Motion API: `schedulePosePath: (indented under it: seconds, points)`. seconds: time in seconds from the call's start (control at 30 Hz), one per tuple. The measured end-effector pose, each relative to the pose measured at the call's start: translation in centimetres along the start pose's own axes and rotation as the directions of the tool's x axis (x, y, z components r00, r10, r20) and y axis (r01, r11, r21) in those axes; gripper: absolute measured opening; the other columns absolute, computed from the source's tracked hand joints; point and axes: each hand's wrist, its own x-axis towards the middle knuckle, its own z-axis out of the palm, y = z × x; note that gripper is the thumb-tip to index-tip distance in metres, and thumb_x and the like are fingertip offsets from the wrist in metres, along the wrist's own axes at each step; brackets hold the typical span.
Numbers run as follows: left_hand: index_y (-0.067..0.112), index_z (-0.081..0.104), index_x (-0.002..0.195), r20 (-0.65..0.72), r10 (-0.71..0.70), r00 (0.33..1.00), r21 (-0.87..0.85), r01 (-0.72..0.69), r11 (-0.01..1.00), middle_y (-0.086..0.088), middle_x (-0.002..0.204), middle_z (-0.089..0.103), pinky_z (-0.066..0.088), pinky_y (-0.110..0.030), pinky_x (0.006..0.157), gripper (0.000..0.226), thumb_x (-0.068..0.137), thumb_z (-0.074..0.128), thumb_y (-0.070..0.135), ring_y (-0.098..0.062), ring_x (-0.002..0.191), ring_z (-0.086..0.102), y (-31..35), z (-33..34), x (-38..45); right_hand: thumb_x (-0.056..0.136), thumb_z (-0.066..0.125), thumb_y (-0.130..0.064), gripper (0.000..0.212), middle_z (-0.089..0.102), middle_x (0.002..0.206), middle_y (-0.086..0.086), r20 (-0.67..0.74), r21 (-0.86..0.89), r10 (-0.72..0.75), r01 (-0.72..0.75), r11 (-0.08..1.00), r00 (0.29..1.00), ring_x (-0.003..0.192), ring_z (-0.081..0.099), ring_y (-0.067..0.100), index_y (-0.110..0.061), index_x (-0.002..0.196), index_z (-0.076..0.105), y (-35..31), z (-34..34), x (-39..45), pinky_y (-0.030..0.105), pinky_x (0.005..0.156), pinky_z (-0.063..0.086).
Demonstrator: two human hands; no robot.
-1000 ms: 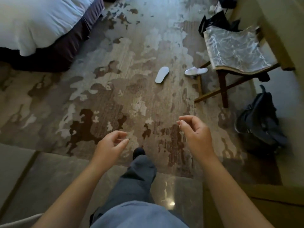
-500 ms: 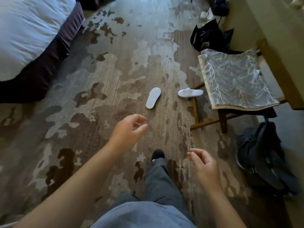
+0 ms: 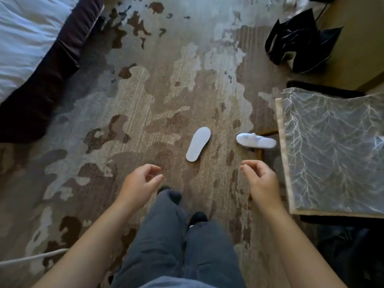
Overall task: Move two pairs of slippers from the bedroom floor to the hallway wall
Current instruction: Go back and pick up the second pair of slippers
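Note:
Two white slippers lie on the patterned carpet ahead of me. One slipper [image 3: 198, 143] is flipped sole up in the middle of the floor. The other slipper [image 3: 255, 140] lies right side up beside the chair leg, toe pointing left. My left hand [image 3: 139, 183] hovers below and left of the overturned slipper, fingers loosely curled and holding nothing. My right hand [image 3: 260, 179] hovers just below the upright slipper, also curled and holding nothing. Neither hand touches a slipper. My legs in dark trousers stand between the arms.
A chair with a grey branch-patterned cushion [image 3: 332, 150] stands at the right. A black bag [image 3: 301, 42] sits at the far right by a wall. The bed [image 3: 31, 48] with white bedding fills the upper left. A dark backpack [image 3: 353, 250] lies at lower right.
I have walked forward off the hallway tile onto the carpet, so the slippers are now just in front of my hands. Both hands stay empty and loosely curled.

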Motion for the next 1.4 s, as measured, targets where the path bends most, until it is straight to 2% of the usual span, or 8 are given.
schedulePosePath:
  seconds: [0.23, 0.47, 0.6, 0.8, 0.97, 1.07, 1.17, 1.4]
  points:
    - [0.009, 0.059, 0.104, 0.176, -0.106, 0.979, 0.044, 0.1, 0.994, -0.002, 0.094, 0.06, 0.04, -0.024, 0.079, 0.023, 0.083, 0.057, 0.018, -0.014, 0.088, 0.054, -0.1, 4.4, 17.1, 0.087, 0.05, -0.017, 0.01, 0.057, 0.08, -0.014, -0.041, -0.008, 0.154, -0.154, 0.988, 0.987, 0.079, 0.054, 0.001, -0.024, 0.088, 0.056, 3.2, 4.7, 14.9, 0.015, 0.061, 0.038]
    - [0.011, 0.052, 0.114, 0.281, -0.193, 0.94, 0.071, 0.18, 0.981, -0.01, 0.115, 0.061, 0.041, -0.03, 0.088, 0.035, 0.082, 0.059, 0.021, -0.021, 0.104, 0.055, -5.8, 17.1, 33.9, 0.087, 0.05, -0.013, 0.014, 0.056, 0.082, -0.012, -0.034, -0.059, 0.239, -0.24, 0.969, 0.971, 0.079, 0.051, -0.001, -0.015, 0.097, 0.058, 15.9, 11.0, 30.1, 0.009, 0.064, 0.037]
    - [0.011, 0.045, 0.122, 0.258, -0.234, 0.937, 0.082, 0.22, 0.972, -0.011, 0.131, 0.05, 0.04, -0.035, 0.093, 0.046, 0.08, 0.061, 0.024, -0.025, 0.117, 0.048, -12.5, 27.1, 43.3, 0.086, 0.051, -0.011, 0.024, 0.056, 0.1, 0.001, -0.062, -0.053, 0.263, -0.266, 0.962, 0.963, 0.094, 0.053, 0.014, -0.009, 0.109, 0.055, 26.3, 15.5, 38.4, 0.027, 0.084, 0.041]
    - [0.007, 0.031, 0.132, 0.216, -0.325, 0.921, 0.162, 0.294, 0.942, -0.016, 0.144, 0.034, 0.033, -0.041, 0.104, 0.066, 0.078, 0.064, 0.028, -0.03, 0.129, 0.036, -23.9, 39.5, 55.5, 0.084, 0.053, -0.008, 0.029, 0.054, 0.099, 0.005, -0.055, -0.086, 0.267, -0.271, 0.959, 0.962, 0.093, 0.05, 0.016, -0.006, 0.113, 0.051, 42.5, 22.2, 46.8, 0.027, 0.082, 0.037]
    - [0.006, 0.029, 0.133, 0.154, -0.326, 0.933, 0.209, 0.291, 0.934, -0.018, 0.141, 0.035, 0.036, -0.046, 0.104, 0.077, 0.073, 0.069, 0.032, -0.033, 0.127, 0.038, -28.8, 44.5, 60.6, 0.083, 0.054, -0.008, 0.029, 0.055, 0.097, 0.004, -0.058, -0.101, 0.265, -0.269, 0.958, 0.963, 0.092, 0.052, 0.017, -0.006, 0.112, 0.052, 50.0, 24.8, 50.9, 0.027, 0.082, 0.038]
    - [0.008, 0.038, 0.124, 0.13, -0.33, 0.935, 0.19, 0.303, 0.934, -0.014, 0.131, 0.046, 0.045, -0.041, 0.087, 0.069, 0.069, 0.073, 0.031, -0.03, 0.114, 0.049, -29.3, 45.4, 61.6, 0.083, 0.054, -0.008, 0.027, 0.055, 0.095, 0.003, -0.074, -0.082, 0.275, -0.28, 0.956, 0.959, 0.09, 0.052, 0.016, -0.007, 0.11, 0.053, 51.2, 25.3, 51.9, 0.025, 0.08, 0.038]
    - [0.015, 0.051, 0.096, 0.227, -0.316, 0.921, 0.174, 0.281, 0.944, -0.01, 0.112, 0.063, 0.043, -0.031, 0.064, 0.035, 0.071, 0.072, 0.028, -0.022, 0.087, 0.056, -28.6, 45.5, 61.5, 0.083, 0.055, -0.007, 0.027, 0.057, 0.095, 0.006, -0.106, -0.053, 0.283, -0.29, 0.956, 0.953, 0.092, 0.055, 0.021, -0.007, 0.109, 0.052, 50.6, 24.0, 52.2, 0.028, 0.082, 0.041]
    - [0.014, 0.054, 0.091, 0.233, -0.125, 0.964, -0.094, 0.151, 0.984, -0.012, 0.098, 0.062, 0.045, -0.038, 0.076, 0.018, 0.076, 0.064, 0.01, -0.025, 0.088, 0.057, -23.0, 47.6, 60.5, 0.077, 0.061, -0.004, 0.04, 0.047, 0.121, 0.027, -0.515, -0.216, 0.13, -0.275, 0.937, 0.847, 0.115, 0.044, 0.034, 0.003, 0.114, 0.05, 49.1, 15.2, 54.1, 0.024, 0.095, 0.029]
